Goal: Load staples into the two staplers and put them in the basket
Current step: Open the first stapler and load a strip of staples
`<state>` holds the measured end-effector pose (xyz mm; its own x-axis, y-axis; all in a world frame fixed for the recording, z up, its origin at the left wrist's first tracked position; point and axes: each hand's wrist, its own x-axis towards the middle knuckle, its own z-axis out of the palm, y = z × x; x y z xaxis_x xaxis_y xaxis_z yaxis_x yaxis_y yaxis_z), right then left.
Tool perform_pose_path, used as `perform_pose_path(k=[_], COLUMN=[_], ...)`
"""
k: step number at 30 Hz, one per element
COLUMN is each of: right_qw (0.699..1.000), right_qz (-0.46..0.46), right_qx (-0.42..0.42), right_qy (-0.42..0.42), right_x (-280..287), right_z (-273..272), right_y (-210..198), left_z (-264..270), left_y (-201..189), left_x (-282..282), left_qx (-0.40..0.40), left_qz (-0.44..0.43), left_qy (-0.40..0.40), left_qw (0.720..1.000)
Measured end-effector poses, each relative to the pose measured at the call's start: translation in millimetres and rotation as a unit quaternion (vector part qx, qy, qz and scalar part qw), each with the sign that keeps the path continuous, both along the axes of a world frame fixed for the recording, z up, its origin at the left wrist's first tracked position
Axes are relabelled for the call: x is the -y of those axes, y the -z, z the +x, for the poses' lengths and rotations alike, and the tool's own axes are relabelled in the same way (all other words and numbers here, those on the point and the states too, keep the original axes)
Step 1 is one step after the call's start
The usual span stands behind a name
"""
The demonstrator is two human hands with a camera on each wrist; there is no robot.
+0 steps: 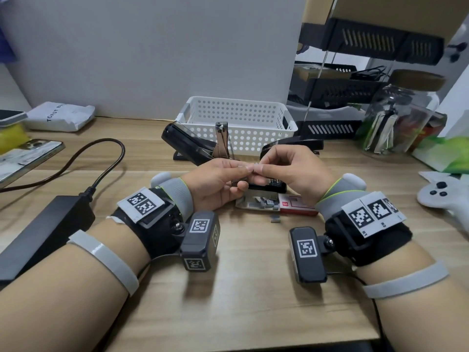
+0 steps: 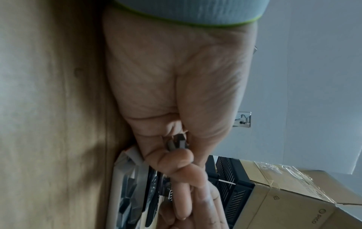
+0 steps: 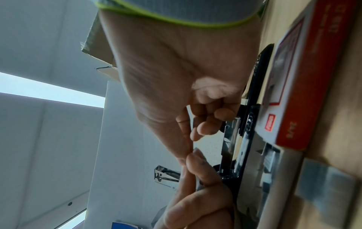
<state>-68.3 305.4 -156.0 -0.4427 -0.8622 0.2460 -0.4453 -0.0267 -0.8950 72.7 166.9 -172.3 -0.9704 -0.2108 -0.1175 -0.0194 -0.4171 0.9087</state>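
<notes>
I see a wood-grain counter [image 1: 248, 288] running up to a plain pale grey wall [image 1: 152, 47]. At the right, black slotted shelf trays [image 1: 375, 41] are stacked beside the wall, with a cardboard box [image 1: 380, 11] above them. In the right wrist view, a bright ceiling light strip [image 3: 49, 96] glows overhead.

Your light wooden desk [image 1: 248, 288] carries a white perforated plastic basket [image 1: 237, 118], two black staplers [image 1: 187, 144] [image 1: 294, 146], and a red staple box [image 1: 297, 205].
</notes>
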Motion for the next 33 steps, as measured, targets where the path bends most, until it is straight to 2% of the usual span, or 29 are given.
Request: perform_pose_path(k=[7, 12, 14, 17, 19, 22, 33], right_qw=[0.999, 0.999, 1.000, 0.997, 0.995, 0.992, 0.992], right_qz=[0.010, 0.010, 0.001, -0.023, -0.014, 0.018, 0.034], right_qx=[0.000, 0.014, 0.015, 0.018, 0.045, 0.093, 0.093], right_qy=[-0.041, -0.035, -0.019, 0.066, 0.093, 0.087, 0.073], right_x=[-1, -4, -5, -3, -3, -1, 4], right_z=[-2, -4, -5, -12, -15, -15, -14], right_y=[0, 0, -1, 0, 3, 10, 13], left_z=[-1, -1, -1, -1, 0, 0, 0], left_y=[1, 2, 1, -3, -4, -4, -3], left_x=[0, -1, -1, 0, 1, 2, 1], left_qx=[-0.005, -0.010, -0.011, -0.003, 0.002, 0.012, 0.018], left_qz=[-0.019, -0.028, -0.030, -0.010, 0.005, 0.015, 0.022], left_qy=[0.007, 0.012, 0.025, 0.028, 0.030, 0.029, 0.020], left_qw=[1.000, 0.999, 0.999, 1.000, 1.000, 0.999, 0.999])
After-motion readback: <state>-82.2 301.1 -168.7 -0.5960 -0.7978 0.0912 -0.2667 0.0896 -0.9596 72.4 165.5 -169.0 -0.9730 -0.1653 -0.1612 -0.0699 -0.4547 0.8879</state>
